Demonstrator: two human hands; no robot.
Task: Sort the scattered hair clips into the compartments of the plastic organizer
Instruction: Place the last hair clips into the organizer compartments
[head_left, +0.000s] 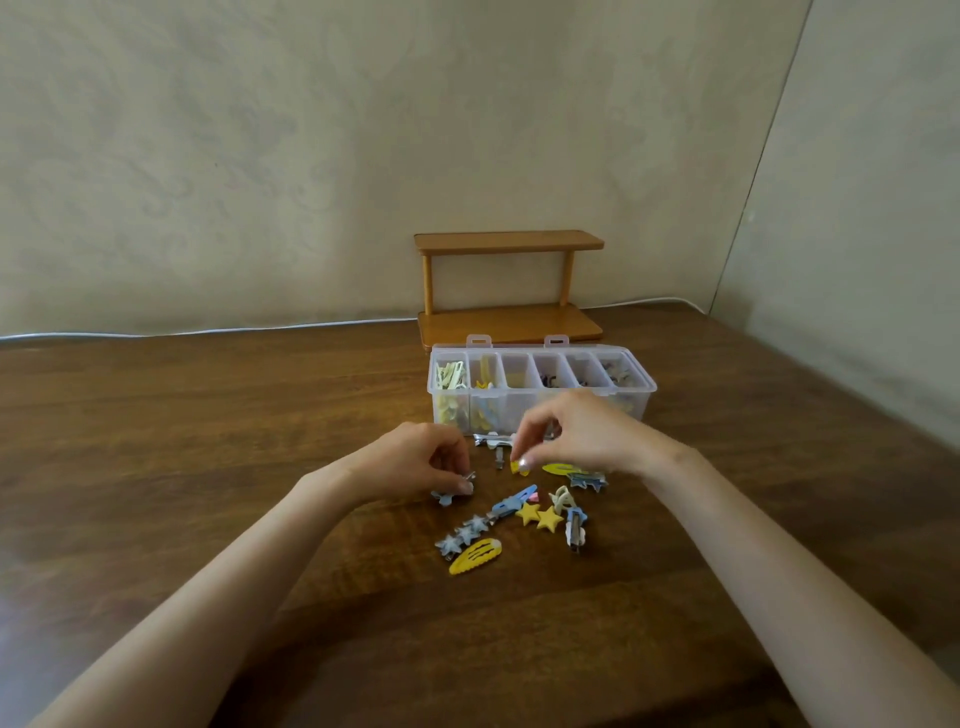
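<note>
On the table (208, 441), right ahead of you: your two hands work over a scatter of hair clips, just in front of the plastic organizer (540, 400).
Your left hand (415, 462): lowered to the table, its grip pinched nearly shut, fingertips on a small blue-grey clip (451, 493) that lies on the wood.
Your right hand (576, 431): raised a little, thumb and forefinger closed in a tight grip on a small yellow clip (519, 466), which hangs clear of the table.
Organizer: clear, lid folded open behind it, six compartments in a row; pale yellow-green clips in the leftmost, yellow ones beside it, darker ones toward the right end. The third looks nearly bare.
Loose clips: a yellow snap clip (475, 556) nearest you, a grey star clip (462, 535) touching it, a pair of yellow stars (540, 515) in the middle, a blue clip (514, 501) just above them.
Behind the organizer: a small wooden shelf (509, 283) against the wall.
</note>
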